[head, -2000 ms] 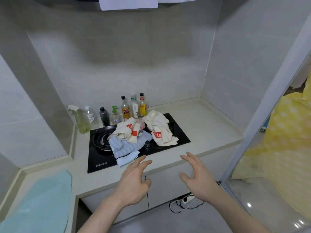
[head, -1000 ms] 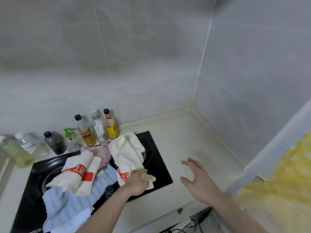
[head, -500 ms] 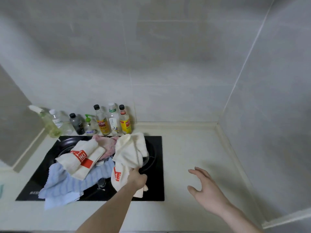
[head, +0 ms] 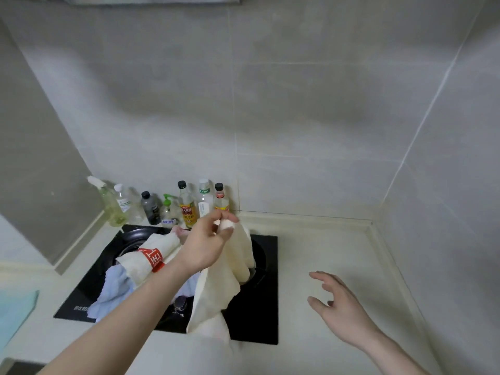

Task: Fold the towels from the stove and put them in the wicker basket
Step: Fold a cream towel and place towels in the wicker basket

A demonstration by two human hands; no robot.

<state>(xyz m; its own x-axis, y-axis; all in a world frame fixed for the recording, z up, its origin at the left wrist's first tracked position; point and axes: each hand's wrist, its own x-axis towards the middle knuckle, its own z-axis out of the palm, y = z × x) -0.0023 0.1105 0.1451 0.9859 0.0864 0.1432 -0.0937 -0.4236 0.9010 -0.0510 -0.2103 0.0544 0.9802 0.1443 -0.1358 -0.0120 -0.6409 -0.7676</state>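
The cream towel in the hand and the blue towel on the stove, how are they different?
The cream towel hangs lifted, pinched at its top by the left hand; the blue towel lies crumpled on the stove, untouched. The cream one looks plain from here; the blue one is ribbed with stripes. The cream towel is in full view; the blue one lies partly under another towel. Both are unfolded.

Matt cloth towel (head: 219,288) (seemingly terry) over glossy black stove (head: 257,315)

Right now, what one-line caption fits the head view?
Left hand lifts a cream towel off the stove; right hand hovers open.
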